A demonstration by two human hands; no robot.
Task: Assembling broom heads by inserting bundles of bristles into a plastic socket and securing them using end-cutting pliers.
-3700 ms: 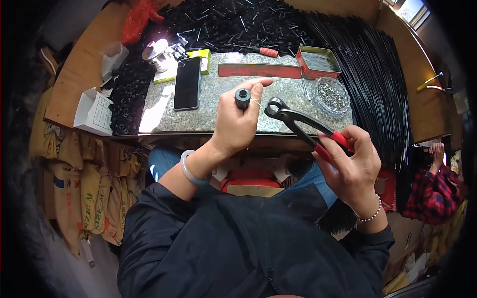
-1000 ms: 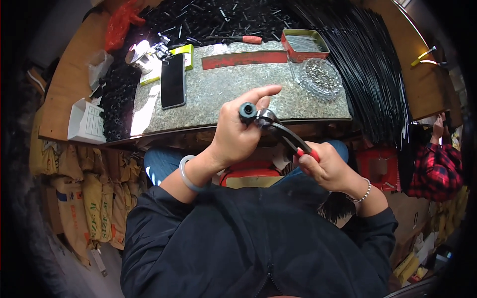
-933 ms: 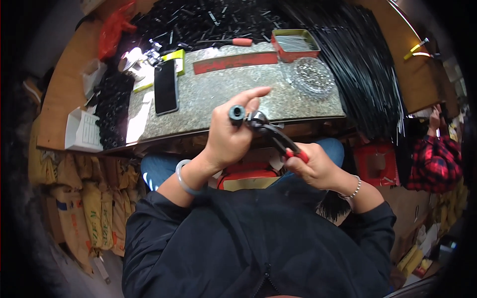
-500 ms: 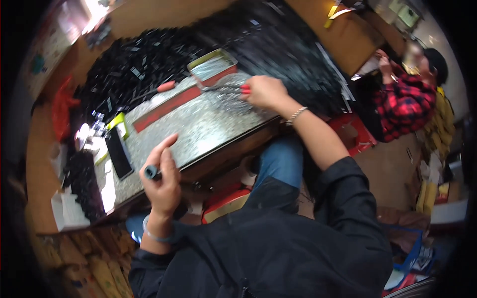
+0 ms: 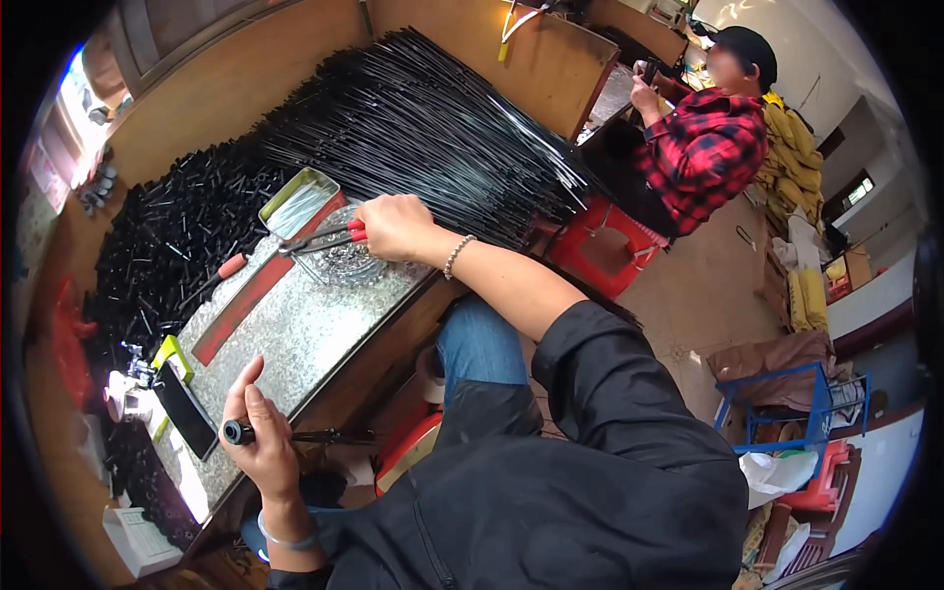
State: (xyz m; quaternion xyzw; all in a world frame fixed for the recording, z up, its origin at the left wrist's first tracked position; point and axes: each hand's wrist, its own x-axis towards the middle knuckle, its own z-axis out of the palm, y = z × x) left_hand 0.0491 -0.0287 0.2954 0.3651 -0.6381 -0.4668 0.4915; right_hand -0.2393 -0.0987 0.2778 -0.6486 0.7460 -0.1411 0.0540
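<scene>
My left hand point(image 5: 264, 454) is closed around a black tubular piece point(image 5: 238, 433), its round end facing up, just off the table's near edge. A thin dark rod point(image 5: 329, 436) shows to the right of that fist; whether it joins the piece I cannot tell. My right hand point(image 5: 393, 226) grips red-handled pliers point(image 5: 317, 239), whose jaws point left. Under the pliers lies a clear dish point(image 5: 339, 270) of small shiny bits. Beside it stand an open tin point(image 5: 320, 184) of thin silvery pins and a red metal strip point(image 5: 246, 307). A red-handled screwdriver point(image 5: 232, 265) rests left of the strip.
Long black rods point(image 5: 423, 118) are heaped at the back, and short black tubes point(image 5: 162, 226) at the left. A dark phone point(image 5: 185, 413) lies on the left of the grey worktop point(image 5: 295, 344). On the right, a person in a checked shirt point(image 5: 713, 162) sits near a red stool point(image 5: 608, 246).
The view has swung, so the table now appears further left and more of the room shows on the right. Both hands keep their holds; the pliers are still over the dish.
</scene>
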